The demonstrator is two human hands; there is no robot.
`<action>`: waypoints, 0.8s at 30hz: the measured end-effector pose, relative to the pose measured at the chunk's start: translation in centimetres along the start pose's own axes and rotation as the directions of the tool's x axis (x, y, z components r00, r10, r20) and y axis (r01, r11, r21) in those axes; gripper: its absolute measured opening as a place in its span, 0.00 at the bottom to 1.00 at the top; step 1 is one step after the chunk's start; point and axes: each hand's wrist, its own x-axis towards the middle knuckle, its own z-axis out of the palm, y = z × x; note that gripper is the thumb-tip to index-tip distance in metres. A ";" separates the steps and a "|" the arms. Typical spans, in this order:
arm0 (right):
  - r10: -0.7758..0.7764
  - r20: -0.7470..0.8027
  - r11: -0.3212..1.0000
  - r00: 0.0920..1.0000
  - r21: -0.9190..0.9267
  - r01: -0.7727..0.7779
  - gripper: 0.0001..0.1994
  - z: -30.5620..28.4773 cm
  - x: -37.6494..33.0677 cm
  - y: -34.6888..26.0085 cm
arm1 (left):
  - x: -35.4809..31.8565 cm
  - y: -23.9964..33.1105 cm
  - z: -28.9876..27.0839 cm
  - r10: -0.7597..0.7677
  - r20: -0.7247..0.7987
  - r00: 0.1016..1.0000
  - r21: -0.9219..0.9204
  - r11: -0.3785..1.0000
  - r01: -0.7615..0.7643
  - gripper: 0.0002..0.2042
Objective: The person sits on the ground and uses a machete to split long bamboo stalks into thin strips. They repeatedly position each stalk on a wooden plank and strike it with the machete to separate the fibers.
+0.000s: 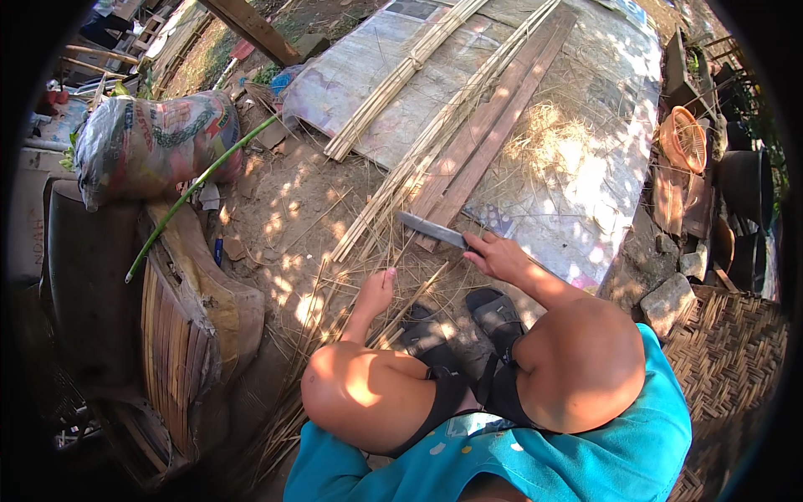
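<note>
My right hand point(502, 256) is wrapped round the handle of a large knife point(433, 229), its flat grey blade pointing left over the near ends of the wooden planks point(468, 171). Left of the blade and a little nearer to me, my left hand point(375, 293) is closed on what looks like a thin bamboo strip point(407, 249), which runs up toward the blade. Long pale bamboo strips point(418, 159) lie along the planks' left side. More strips and shavings point(322, 326) are scattered on the ground around my left hand and beside my left leg.
A tied bamboo bundle point(393, 88) and a straw heap point(548, 142) lie on the spread sheet point(602, 201). At left, a green stalk point(196, 188) leans across a stuffed sack point(159, 138) and a wooden block point(230, 309). An orange basket point(683, 138), stones point(667, 303) and woven matting point(736, 368) are at right.
</note>
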 end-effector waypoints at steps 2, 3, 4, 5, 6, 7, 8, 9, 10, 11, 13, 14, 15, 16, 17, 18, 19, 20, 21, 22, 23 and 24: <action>0.124 -0.026 0.992 0.992 0.036 -0.123 0.24 -0.5 0.5 2.5 | -0.2 0.1 1.0 0.026 0.000 1.000 -0.032 0.999 -0.026 0.28; 0.073 -0.031 0.996 0.997 0.059 -0.071 0.24 0.7 0.0 1.6 | -0.5 -0.1 1.3 0.036 -0.002 0.999 -0.048 0.998 -0.036 0.28; -0.026 -0.032 0.997 0.999 0.072 0.028 0.24 1.9 0.1 -0.9 | -1.4 -1.4 0.5 -0.040 0.023 0.999 -0.042 0.998 0.041 0.28; -0.071 -0.046 0.995 0.996 0.070 0.074 0.24 1.8 -0.6 -1.4 | -0.8 -0.5 0.4 0.002 0.015 1.000 -0.047 0.999 -0.001 0.27; 0.000 -0.097 1.000 0.995 0.026 0.002 0.24 0.3 -0.3 0.1 | -0.3 0.3 0.4 0.040 0.005 0.999 -0.052 0.998 -0.040 0.27; 0.050 -0.101 0.999 0.994 0.026 -0.048 0.25 0.5 0.7 1.2 | -2.6 -1.5 1.0 0.010 0.010 1.000 -0.054 0.998 -0.010 0.27; 0.119 -0.141 0.993 0.983 0.000 -0.120 0.25 -1.1 1.4 3.5 | -2.9 -1.5 1.5 0.014 0.012 1.000 -0.038 0.999 -0.013 0.27; 0.185 -0.180 0.981 0.966 -0.023 -0.192 0.26 -1.8 1.4 4.7 | -3.2 -1.5 2.1 0.017 0.013 1.000 -0.022 1.000 -0.016 0.27; 0.213 -0.295 0.974 0.931 0.143 -0.178 0.26 -2.4 0.8 5.3 | -1.8 -0.1 1.7 0.049 -0.017 0.999 -0.003 0.999 -0.049 0.27; 0.134 -0.247 0.990 0.960 0.078 -0.118 0.25 -1.4 0.0 3.9 | -2.4 -0.4 1.9 0.051 -0.024 0.998 -0.018 0.999 -0.052 0.27; -0.062 -0.131 0.998 0.989 -0.041 0.057 0.23 -0.4 1.3 1.1 | -3.3 -1.7 1.7 0.031 -0.072 0.997 -0.044 0.998 -0.034 0.27; -0.188 -0.049 0.976 0.981 -0.126 0.180 0.21 0.1 2.1 0.5 | -5.0 -2.7 1.3 0.028 -0.130 0.991 -0.002 1.000 -0.028 0.28; -0.074 -0.169 0.996 0.983 -0.069 0.063 0.20 -0.1 2.6 2.3 | -7.0 -3.5 1.5 -0.033 -0.086 0.996 -0.014 0.999 0.032 0.28; 0.093 -0.306 0.994 0.948 -0.020 -0.104 0.19 -2.4 2.1 6.7 | -6.9 -3.1 1.7 -0.035 -0.017 0.999 -0.026 0.999 0.035 0.28; 0.183 -0.485 0.979 0.855 0.011 -0.203 0.17 -4.7 2.7 10.9 | -6.9 -3.0 1.0 -0.066 0.001 0.998 -0.030 0.997 0.066 0.27; 0.323 -0.522 0.935 0.789 0.044 -0.353 0.16 -7.4 3.4 13.4 | -7.3 -4.4 0.4 -0.149 0.066 0.987 -0.050 0.987 0.152 0.27; 0.448 -0.578 0.861 0.682 0.074 -0.503 0.16 -9.5 3.0 16.3 | -7.4 -6.0 0.6 -0.214 0.155 0.964 -0.065 0.972 0.226 0.27; 0.465 -0.612 0.838 0.640 0.072 -0.541 0.18 -11.1 3.4 16.9 | -8.0 -6.5 0.4 -0.298 0.230 0.927 -0.080 0.943 0.323 0.28; 0.466 -0.588 0.848 0.660 0.087 -0.522 0.18 -10.9 3.6 16.3 | -8.1 -6.5 0.9 -0.248 0.130 0.960 -0.060 0.965 0.257 0.27; 0.366 -0.585 0.913 0.724 0.075 -0.402 0.18 -9.2 3.8 14.9 | -7.5 -6.2 1.8 -0.189 0.031 0.981 -0.031 0.981 0.190 0.27; 0.250 -0.573 0.963 0.781 0.062 -0.263 0.18 -6.4 4.3 11.8 | -7.3 -5.4 2.6 -0.138 -0.071 0.988 0.001 0.990 0.138 0.26; 0.262 -0.420 0.964 0.869 0.080 -0.252 0.20 -3.6 2.8 10.1 | -5.0 -0.4 2.6 -0.106 -0.051 0.993 -0.064 0.993 0.102 0.25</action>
